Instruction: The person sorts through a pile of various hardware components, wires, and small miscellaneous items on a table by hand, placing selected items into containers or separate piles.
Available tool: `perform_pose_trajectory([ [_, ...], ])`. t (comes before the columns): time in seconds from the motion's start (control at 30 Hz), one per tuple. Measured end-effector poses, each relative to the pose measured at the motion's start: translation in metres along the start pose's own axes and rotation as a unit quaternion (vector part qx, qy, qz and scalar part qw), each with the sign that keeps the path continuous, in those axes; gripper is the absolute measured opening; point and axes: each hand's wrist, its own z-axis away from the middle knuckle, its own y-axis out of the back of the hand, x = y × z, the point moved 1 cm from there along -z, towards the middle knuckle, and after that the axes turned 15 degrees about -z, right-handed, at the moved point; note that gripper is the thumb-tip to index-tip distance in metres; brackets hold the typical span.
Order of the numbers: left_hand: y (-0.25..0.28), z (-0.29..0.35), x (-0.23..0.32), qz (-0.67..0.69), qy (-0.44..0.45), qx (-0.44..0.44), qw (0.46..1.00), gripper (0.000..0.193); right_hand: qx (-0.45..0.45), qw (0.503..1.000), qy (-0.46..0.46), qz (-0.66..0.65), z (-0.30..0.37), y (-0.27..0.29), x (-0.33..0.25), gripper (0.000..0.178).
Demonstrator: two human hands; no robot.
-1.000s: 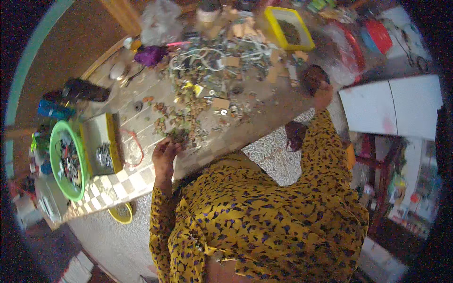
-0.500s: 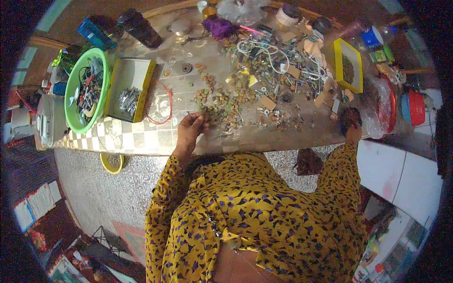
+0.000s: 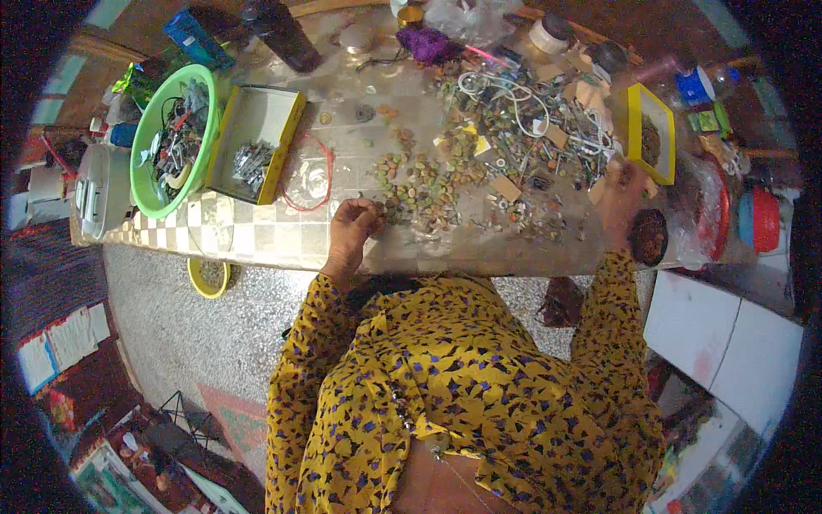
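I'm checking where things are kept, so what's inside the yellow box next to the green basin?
The yellow box holds small silvery metal-looking pieces, heaped toward its near end. Beyond them its pale inside shows; anything beneath the heap is covered, so I can't tell.

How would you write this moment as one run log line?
left hand: beside green-brown pieces | right hand: motion-blurred, beside dark bowl and yellow-rimmed box | both grips: unclear

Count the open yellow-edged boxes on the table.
2. The left box lies just right of the green basin and holds silvery pieces; the right box is near the right hand. Clutter could hide others.
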Motion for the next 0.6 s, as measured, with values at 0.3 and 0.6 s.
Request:
perform_pose_trajectory([
  [0.3,0.0,0.006,-0.005,-0.001,0.002,-0.002,1.0,0.01,-0.383,0.901,0.054,-0.194,0.073,-0.188,-0.091,0.028],
  [0.6,0.004,0.015,-0.005,0.003,0.004,0.009,1.0,0.011,-0.485,0.869,0.092,0.019,0.083,-0.252,-0.115,0.031],
])
